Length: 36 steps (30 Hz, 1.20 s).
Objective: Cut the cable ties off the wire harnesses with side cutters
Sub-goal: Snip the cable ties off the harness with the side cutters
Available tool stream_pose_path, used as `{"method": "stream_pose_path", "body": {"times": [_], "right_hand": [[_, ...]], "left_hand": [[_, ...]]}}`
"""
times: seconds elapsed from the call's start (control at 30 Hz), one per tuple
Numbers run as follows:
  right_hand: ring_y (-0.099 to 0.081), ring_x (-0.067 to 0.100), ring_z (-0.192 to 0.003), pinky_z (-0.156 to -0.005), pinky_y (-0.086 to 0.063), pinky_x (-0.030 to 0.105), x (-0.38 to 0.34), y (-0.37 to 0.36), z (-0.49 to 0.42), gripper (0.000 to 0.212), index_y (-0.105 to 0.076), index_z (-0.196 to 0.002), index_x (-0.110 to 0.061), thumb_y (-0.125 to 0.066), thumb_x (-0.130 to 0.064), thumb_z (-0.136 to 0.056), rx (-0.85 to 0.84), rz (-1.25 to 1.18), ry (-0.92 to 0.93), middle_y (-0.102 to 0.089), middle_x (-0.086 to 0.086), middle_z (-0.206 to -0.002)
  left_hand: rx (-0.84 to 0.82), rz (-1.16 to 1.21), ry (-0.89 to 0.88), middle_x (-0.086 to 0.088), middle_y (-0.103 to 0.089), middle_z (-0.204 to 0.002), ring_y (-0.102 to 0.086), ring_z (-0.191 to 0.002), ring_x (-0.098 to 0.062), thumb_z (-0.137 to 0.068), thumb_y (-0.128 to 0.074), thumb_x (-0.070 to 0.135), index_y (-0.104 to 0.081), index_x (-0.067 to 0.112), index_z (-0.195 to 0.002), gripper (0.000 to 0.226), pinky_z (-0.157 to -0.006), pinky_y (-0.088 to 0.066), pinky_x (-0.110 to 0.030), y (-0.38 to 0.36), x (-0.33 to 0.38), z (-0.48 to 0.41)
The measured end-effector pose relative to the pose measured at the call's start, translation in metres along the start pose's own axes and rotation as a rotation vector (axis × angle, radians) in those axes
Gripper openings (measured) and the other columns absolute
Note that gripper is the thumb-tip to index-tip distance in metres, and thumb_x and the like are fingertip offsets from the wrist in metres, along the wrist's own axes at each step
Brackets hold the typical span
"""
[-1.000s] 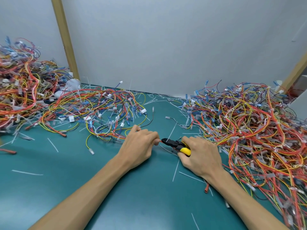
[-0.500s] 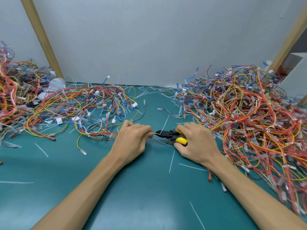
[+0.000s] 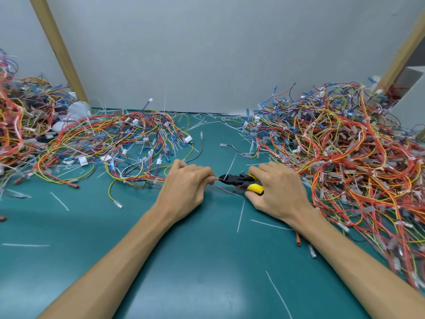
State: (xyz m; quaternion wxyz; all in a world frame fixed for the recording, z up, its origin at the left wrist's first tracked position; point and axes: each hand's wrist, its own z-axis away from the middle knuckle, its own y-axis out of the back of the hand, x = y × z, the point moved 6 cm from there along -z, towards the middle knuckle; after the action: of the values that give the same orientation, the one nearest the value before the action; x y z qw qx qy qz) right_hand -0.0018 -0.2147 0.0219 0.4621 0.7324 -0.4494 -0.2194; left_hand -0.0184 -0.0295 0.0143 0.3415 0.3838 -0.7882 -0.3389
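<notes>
My right hand (image 3: 279,192) grips the yellow-and-black side cutters (image 3: 240,181), whose black jaws point left. My left hand (image 3: 186,189) pinches a thin red-orange wire bundle of a harness (image 3: 138,178) right at the jaw tips. The bundle trails left from my fingers into a loose harness of red, yellow and blue wires. A white cable tie (image 3: 230,168) stands up at the jaws. Both hands rest on the green table (image 3: 195,261).
A big heap of harnesses (image 3: 345,162) fills the right side, close to my right wrist. Another heap (image 3: 20,125) lies at the far left. Cut white tie pieces (image 3: 241,212) are scattered over the table. A grey wall and two wooden struts stand behind.
The camera has tilted and shifted, so the hands sit higher in view. Both hands keep the same hold, with the cutter jaws still at the wire in my left fingers.
</notes>
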Motion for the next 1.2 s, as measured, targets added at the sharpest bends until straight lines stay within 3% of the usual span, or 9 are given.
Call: {"method": "stream_pose_path", "body": {"times": [0.3, 0.5, 0.63, 0.83, 1.2], "right_hand": [[-0.051, 0.025, -0.058, -0.053, -0.028, 0.028, 0.001, 0.000, 0.003, 0.033, -0.043, -0.073, -0.025, -0.070, -0.044, -0.071, -0.046, -0.053, -0.036, -0.050, -0.005, -0.060], [-0.052, 0.023, -0.060, -0.052, -0.030, 0.029, 0.008, -0.002, 0.004, 0.028, -0.053, -0.073, -0.023, -0.059, -0.051, -0.074, -0.099, -0.061, -0.065, -0.054, -0.005, -0.060], [-0.047, 0.021, -0.059, -0.053, -0.029, 0.029, 0.015, -0.003, 0.003, 0.030, -0.049, -0.068, -0.024, -0.049, -0.055, -0.069, -0.166, -0.120, -0.073, -0.049, -0.005, -0.053], [-0.046, 0.016, -0.055, -0.051, -0.036, 0.028, 0.023, -0.004, 0.000, 0.028, -0.045, -0.058, -0.029, -0.051, -0.055, -0.067, -0.262, -0.199, -0.072, -0.045, -0.006, -0.048], [-0.048, 0.020, -0.058, -0.049, -0.027, 0.027, 0.023, -0.005, 0.001, 0.032, -0.042, -0.058, -0.027, -0.048, -0.058, -0.065, -0.244, -0.170, -0.082, -0.046, -0.003, -0.049]], "left_hand": [[-0.006, 0.025, -0.014, 0.006, -0.065, -0.070, -0.055, -0.067, -0.023, -0.096, -0.049, 0.023, -0.065, 0.015, -0.082, 0.022, -0.073, -0.034, -0.035, 0.002, 0.006, 0.001], [-0.005, 0.043, -0.033, 0.008, -0.061, -0.067, -0.053, -0.064, -0.021, -0.096, -0.049, 0.024, -0.065, 0.015, -0.083, 0.022, -0.073, -0.037, -0.036, 0.002, 0.008, 0.001], [-0.017, 0.040, -0.048, 0.009, -0.062, -0.069, -0.052, -0.064, -0.020, -0.097, -0.048, 0.024, -0.064, 0.016, -0.084, 0.023, -0.073, -0.037, -0.037, 0.001, 0.011, 0.001], [0.004, 0.068, -0.061, 0.010, -0.058, -0.066, -0.051, -0.063, -0.019, -0.096, -0.049, 0.023, -0.063, 0.016, -0.083, 0.021, -0.072, -0.040, -0.037, 0.001, 0.016, 0.002], [0.018, 0.073, -0.062, 0.010, -0.059, -0.066, -0.048, -0.062, -0.017, -0.096, -0.051, 0.022, -0.063, 0.017, -0.083, 0.019, -0.073, -0.041, -0.036, 0.001, 0.015, 0.002]]}}
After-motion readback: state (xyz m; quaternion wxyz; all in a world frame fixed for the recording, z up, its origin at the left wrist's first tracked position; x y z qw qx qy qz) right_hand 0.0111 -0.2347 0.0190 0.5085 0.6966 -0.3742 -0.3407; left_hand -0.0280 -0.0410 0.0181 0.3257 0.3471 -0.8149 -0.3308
